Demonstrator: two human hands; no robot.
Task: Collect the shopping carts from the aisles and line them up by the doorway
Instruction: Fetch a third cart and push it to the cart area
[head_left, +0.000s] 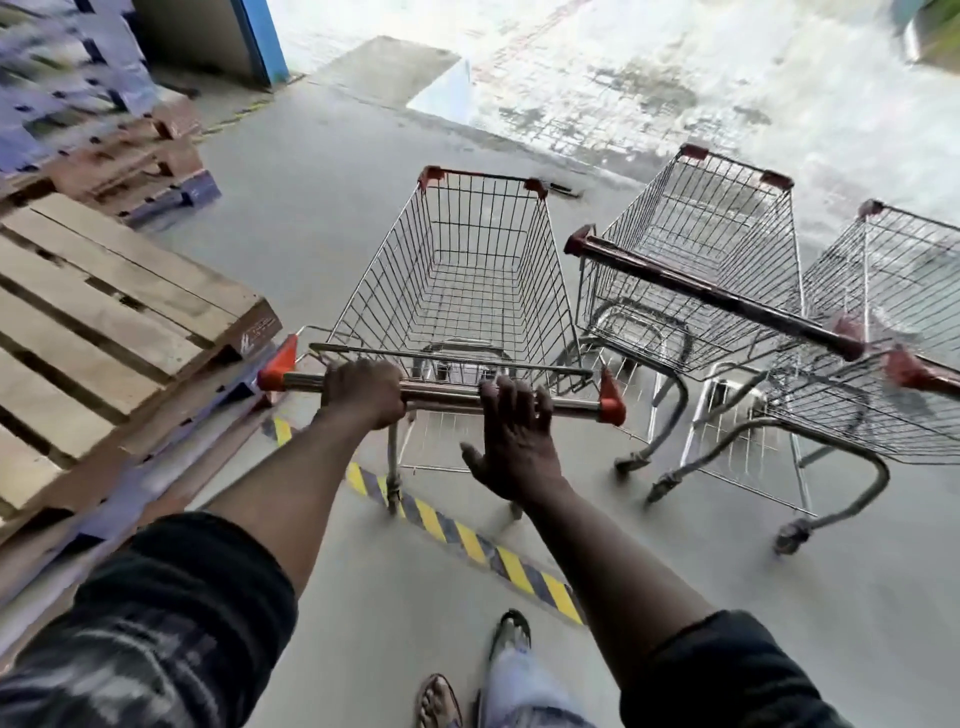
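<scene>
An empty wire shopping cart (467, 270) with orange corner caps stands in front of me, facing the bright doorway. My left hand (363, 392) grips its metal handle bar (447, 393) left of centre. My right hand (511, 441) lies on the bar's right part with the fingers spread and straight, thumb out to the left. To the right stand two more empty carts side by side: a second cart (696, 249) and a third cart (893, 322) at the frame's right edge, both angled toward the doorway.
Stacked wooden pallets (104, 322) crowd the left side, close to the cart's left handle end. A yellow-and-black striped strip (467, 540) crosses the grey floor under the cart. A concrete ramp (395, 67) and wet pavement lie beyond the doorway. My sandalled feet (511, 631) show below.
</scene>
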